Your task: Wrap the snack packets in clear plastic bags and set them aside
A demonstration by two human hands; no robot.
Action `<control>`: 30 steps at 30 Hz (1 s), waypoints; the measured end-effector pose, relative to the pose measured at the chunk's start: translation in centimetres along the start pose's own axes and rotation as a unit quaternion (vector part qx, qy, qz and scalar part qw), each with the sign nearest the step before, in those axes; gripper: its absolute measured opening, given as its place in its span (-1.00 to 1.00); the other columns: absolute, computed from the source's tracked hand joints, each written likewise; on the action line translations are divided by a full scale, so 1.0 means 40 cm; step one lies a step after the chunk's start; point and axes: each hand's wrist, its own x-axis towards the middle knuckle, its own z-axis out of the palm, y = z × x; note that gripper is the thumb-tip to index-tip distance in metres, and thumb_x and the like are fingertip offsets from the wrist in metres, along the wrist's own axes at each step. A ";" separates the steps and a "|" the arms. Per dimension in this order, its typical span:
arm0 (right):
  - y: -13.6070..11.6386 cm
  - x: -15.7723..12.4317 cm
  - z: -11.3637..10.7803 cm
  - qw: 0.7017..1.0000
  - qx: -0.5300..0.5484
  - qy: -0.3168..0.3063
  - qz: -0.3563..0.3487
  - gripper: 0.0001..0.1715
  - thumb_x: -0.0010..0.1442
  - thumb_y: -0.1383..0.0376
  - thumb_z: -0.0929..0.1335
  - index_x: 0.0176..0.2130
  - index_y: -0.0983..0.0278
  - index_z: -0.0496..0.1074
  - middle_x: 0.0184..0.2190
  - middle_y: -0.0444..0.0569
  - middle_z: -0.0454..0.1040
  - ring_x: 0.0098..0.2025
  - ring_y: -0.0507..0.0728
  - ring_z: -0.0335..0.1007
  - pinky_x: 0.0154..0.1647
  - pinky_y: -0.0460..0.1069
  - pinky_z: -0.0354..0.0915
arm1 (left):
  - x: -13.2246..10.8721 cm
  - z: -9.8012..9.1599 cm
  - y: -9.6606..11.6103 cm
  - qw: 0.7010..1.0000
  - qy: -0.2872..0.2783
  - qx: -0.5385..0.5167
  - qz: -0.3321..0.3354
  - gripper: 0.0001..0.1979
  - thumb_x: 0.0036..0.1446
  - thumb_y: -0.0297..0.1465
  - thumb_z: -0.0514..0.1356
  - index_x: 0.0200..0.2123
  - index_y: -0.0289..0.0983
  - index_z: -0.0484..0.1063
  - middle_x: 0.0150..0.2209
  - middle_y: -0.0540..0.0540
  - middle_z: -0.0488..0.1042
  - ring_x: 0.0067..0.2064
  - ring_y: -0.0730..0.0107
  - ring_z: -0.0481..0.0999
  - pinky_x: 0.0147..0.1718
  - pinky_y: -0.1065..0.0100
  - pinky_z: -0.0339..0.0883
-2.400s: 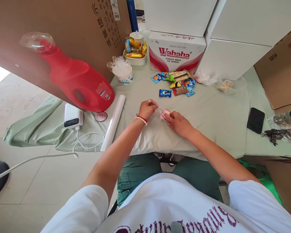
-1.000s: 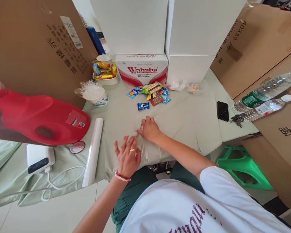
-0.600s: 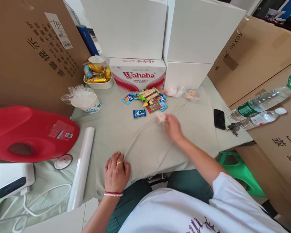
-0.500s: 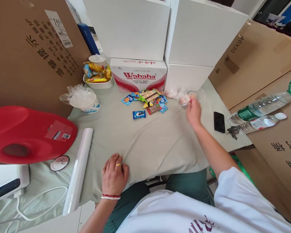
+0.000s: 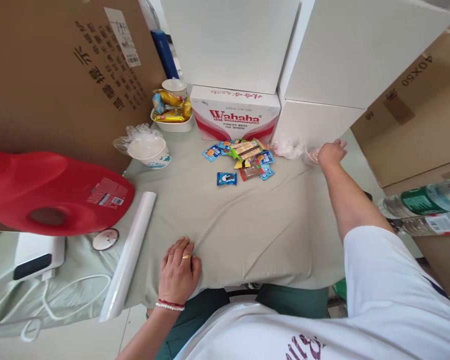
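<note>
Head view: two hands in play, well apart. The left hand (image 5: 179, 272) lies flat on the green cloth at the near edge of the surface (image 5: 247, 235), fingers loose and holding nothing, a gold ring on one finger and a red-and-white bracelet at the wrist. The right hand (image 5: 330, 152) is stretched out to the far right corner, back up, and the film-wrapped packet (image 5: 310, 156) sits right against its thumb side, touching it; I cannot tell whether the fingers are closed on it. One crumpled clear bag (image 5: 290, 148) lies just beside that packet, toward the middle. One loose pile of snack packets (image 5: 247, 156) sits at the far edge, with a single blue packet (image 5: 226, 178) apart on its near side. Behind the pile is one carton (image 5: 237, 117) reading "Wahaha" in red, among three plain white boxes (image 5: 318, 125). By the far left corner: one paper cup (image 5: 149, 151) under plastic film and one white dish (image 5: 172, 123) of yellow snacks. Along the left edge: one film roll (image 5: 129, 255), one red jug (image 5: 56, 192), one white power bank (image 5: 37, 255). Two water bottles (image 5: 420, 200) lie off the right edge. The brown box (image 5: 408, 100) there reads "40X50".
</note>
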 end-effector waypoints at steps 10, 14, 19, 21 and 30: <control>-0.229 -0.016 0.064 0.961 0.052 -0.210 -0.172 -0.66 0.27 0.45 0.28 -0.04 0.32 0.56 0.03 0.26 0.47 0.01 0.27 0.34 0.01 0.13 0.23 | -0.002 -0.003 -0.003 1.000 0.005 -0.003 0.010 -0.70 0.22 -0.49 0.15 0.02 -0.28 0.46 0.08 -0.33 0.57 0.20 -0.04 0.52 0.21 -0.01 0.31; -0.231 -0.044 0.031 0.982 0.105 -0.122 -0.097 -0.73 0.29 0.41 0.26 -0.12 0.37 0.54 -0.07 0.27 0.50 0.00 0.27 0.36 0.05 0.14 0.25 | -0.002 -0.003 0.001 1.000 0.011 -0.009 0.006 -0.71 0.22 -0.49 0.15 0.01 -0.30 0.46 0.08 -0.34 0.57 0.21 -0.05 0.51 0.20 -0.01 0.31; -0.199 -0.233 -0.096 0.896 0.433 -0.050 0.088 -0.76 0.25 0.11 0.35 -0.22 0.24 0.45 -0.39 -0.08 0.43 -0.35 0.08 0.33 -0.31 -0.02 0.31 | -0.003 -0.001 -0.003 0.999 0.004 -0.037 -0.014 -0.72 0.24 -0.45 0.16 0.01 -0.29 0.47 0.10 -0.35 0.55 0.23 -0.07 0.49 0.21 -0.05 0.31; -0.192 -0.385 -0.139 0.784 0.575 -0.145 0.184 -0.65 0.11 0.01 0.45 -0.29 0.20 0.40 -0.53 -0.20 0.29 -0.53 0.00 0.17 -0.52 -0.10 0.16 | -0.008 -0.004 -0.009 0.997 0.007 -0.065 -0.027 -0.73 0.25 -0.43 0.19 0.02 -0.28 0.47 0.11 -0.35 0.53 0.24 -0.09 0.48 0.20 -0.06 0.32; -0.239 -0.914 -0.262 0.531 0.705 -0.283 0.375 -0.41 -0.27 0.05 0.66 -0.33 0.20 0.42 -0.56 -0.27 0.26 -0.62 -0.10 -0.06 -0.70 -0.17 -0.12 | 0.050 -0.004 0.192 0.845 -0.119 -0.518 -0.055 -0.31 0.18 -0.14 0.35 0.31 -0.17 0.27 0.33 -0.37 0.25 0.32 -0.04 0.35 0.00 0.08 0.54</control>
